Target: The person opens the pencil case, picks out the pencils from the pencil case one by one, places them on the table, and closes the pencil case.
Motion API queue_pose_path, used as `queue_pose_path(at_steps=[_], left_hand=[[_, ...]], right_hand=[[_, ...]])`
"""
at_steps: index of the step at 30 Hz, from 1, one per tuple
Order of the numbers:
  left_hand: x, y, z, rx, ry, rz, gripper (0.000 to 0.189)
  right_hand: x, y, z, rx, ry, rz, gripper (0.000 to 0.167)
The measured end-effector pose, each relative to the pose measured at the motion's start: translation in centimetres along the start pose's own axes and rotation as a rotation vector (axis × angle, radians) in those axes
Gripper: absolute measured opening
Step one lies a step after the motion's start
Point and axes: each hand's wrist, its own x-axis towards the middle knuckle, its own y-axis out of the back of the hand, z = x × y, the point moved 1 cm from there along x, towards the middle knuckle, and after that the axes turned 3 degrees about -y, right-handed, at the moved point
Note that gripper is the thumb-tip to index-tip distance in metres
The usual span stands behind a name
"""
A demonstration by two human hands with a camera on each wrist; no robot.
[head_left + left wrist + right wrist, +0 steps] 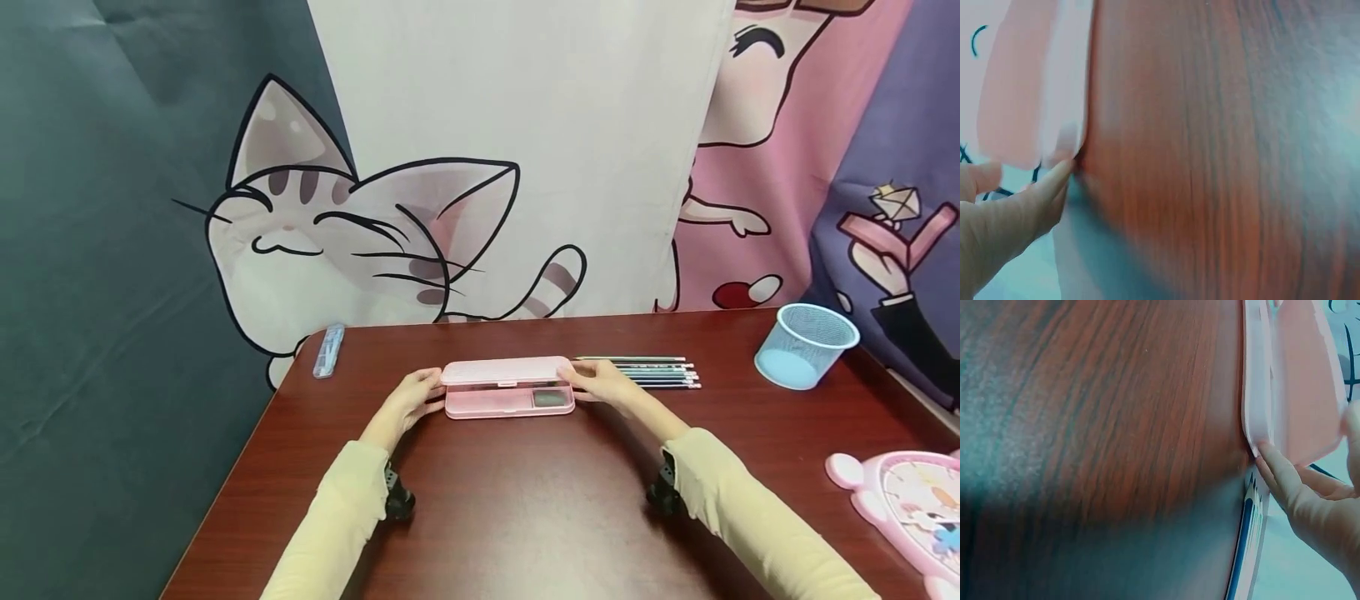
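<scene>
A pink pencil case point(487, 406) stands on the table with its lid point(506, 370) raised part way. In its right compartment a dark grey rectangular piece point(550, 398) shows. My left hand point(412, 398) grips the left end; in the left wrist view the fingertips point(1063, 169) are at the bottom corner and the thumb is by the lid. The right hand point(606, 385) holds the opposite end, its thumb on the lid and its fingers point(1279, 465) against the lower body. Just right of that hand, several pencils point(663, 374) lie side by side.
A light blue mesh pen holder point(797, 358) stands at the back right. Nearer, at the right edge, lies a pink animal-shaped clock point(888, 496). A small light blue item point(328, 351) is at the back left corner. Cartoon-printed cloth point(615, 167) hangs behind the table point(517, 508).
</scene>
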Motion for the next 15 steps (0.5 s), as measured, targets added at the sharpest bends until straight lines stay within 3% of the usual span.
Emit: queue_pose_path(at_steps=[2,4,10,12,15], left_hand=[[-3.0,-1.7,3.3,0.046,0.104,-0.011,0.057],[-4.0,-2.4,4.3,0.071,0.120,-0.036,0.056],[-3.9,-2.4,3.4,0.165,0.059,-0.075,0.052],[-4.1,-2.3,3.3,0.213,0.032,-0.074,0.052],[-4.5,-2.2,3.3,0.307,-0.001,-0.041,0.052]], right_hand=[[-0.3,0.1,-0.1,-0.051,0.021,-0.001,0.070],[-0.5,0.0,-0.2,-0.143,0.059,0.023,0.070],[-0.7,-1.1,-0.3,-0.510,0.217,0.185,0.067],[-0.8,-1.5,-0.2,-0.552,0.218,0.222,0.066],[-0.9,-2.1,-0.1,-0.501,0.186,0.242,0.065]])
